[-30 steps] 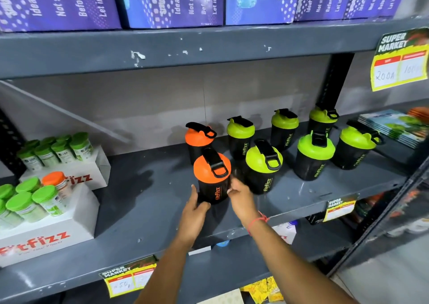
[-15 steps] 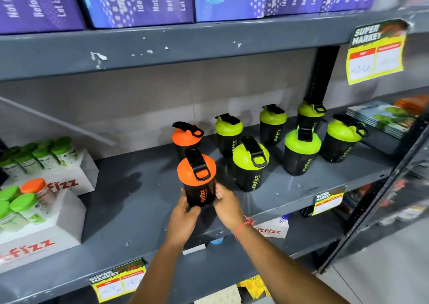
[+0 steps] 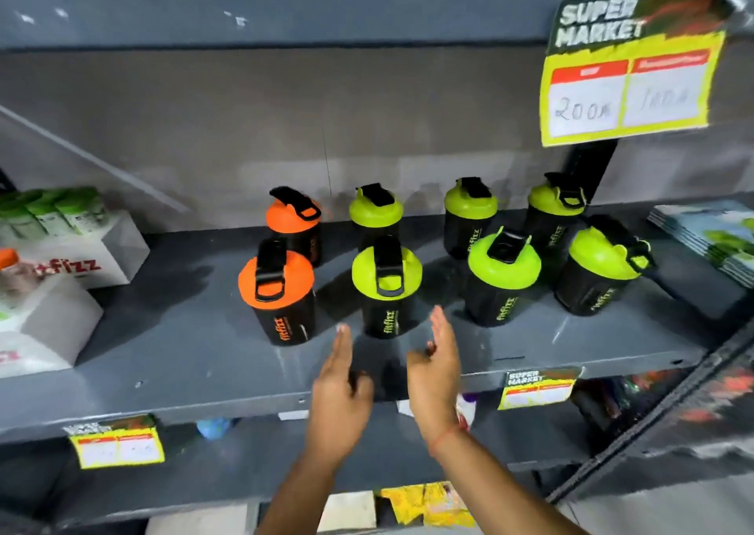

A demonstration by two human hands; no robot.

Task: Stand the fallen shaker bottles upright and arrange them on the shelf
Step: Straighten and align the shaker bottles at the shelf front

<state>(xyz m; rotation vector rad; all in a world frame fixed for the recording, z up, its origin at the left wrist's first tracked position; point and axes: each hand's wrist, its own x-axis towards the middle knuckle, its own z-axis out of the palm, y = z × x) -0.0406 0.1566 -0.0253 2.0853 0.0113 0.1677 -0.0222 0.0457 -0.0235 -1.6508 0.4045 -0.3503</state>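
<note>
Several black shaker bottles stand upright in two rows on the grey shelf. The front row starts with an orange-lidded shaker, then a lime-lidded shaker, then two green-lidded ones. Behind them stand another orange-lidded shaker and three lime-lidded ones. My left hand and my right hand hover open just in front of the front lime-lidded shaker, palms facing each other, touching nothing.
White Fitfizz boxes with small green-capped jars stand at the left. A stack of booklets lies at the right. A yellow price tag hangs from the upper shelf. A dark upright post stands at the back right.
Both hands let go of the front orange-lidded shaker, which now stands on the shelf, and moved right and back toward me. The camera came closer and tilted down.
</note>
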